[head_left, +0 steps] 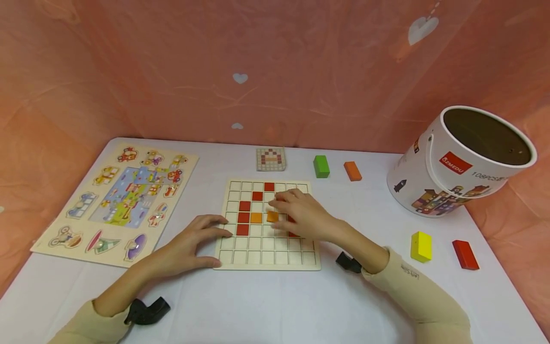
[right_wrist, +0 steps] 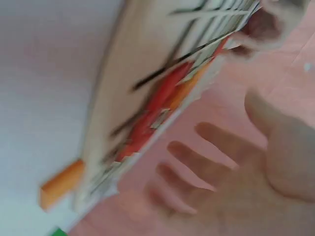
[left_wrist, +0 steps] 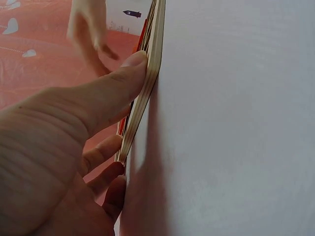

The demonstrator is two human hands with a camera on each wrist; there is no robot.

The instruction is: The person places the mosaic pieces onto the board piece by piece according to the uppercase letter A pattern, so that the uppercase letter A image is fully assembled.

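Note:
A square wooden grid board (head_left: pixel 268 258) lies on the table with red tiles (head_left: pixel 243 218) and orange tiles (head_left: pixel 256 218) in some of its squares. My left hand (head_left: pixel 185 246) rests at the board's left edge, thumb at the near corner and fingertips on the rim. In the left wrist view, the thumb (left_wrist: pixel 108 93) lies along the board's side. Over the right half of the board hovers my right hand (head_left: pixel 306 217), fingers spread and covering several squares. An orange tile (head_left: pixel 272 217) shows beside its fingertips. The right wrist view shows the right palm (right_wrist: pixel 246 182) holding nothing.
A small pattern card (head_left: pixel 270 159) lies behind the board. Green (head_left: pixel 321 166), orange (head_left: pixel 353 171), yellow (head_left: pixel 421 247) and red (head_left: pixel 466 254) blocks sit to the right. A white bucket (head_left: pixel 447 186) stands at the far right, and a picture puzzle (head_left: pixel 116 200) lies left.

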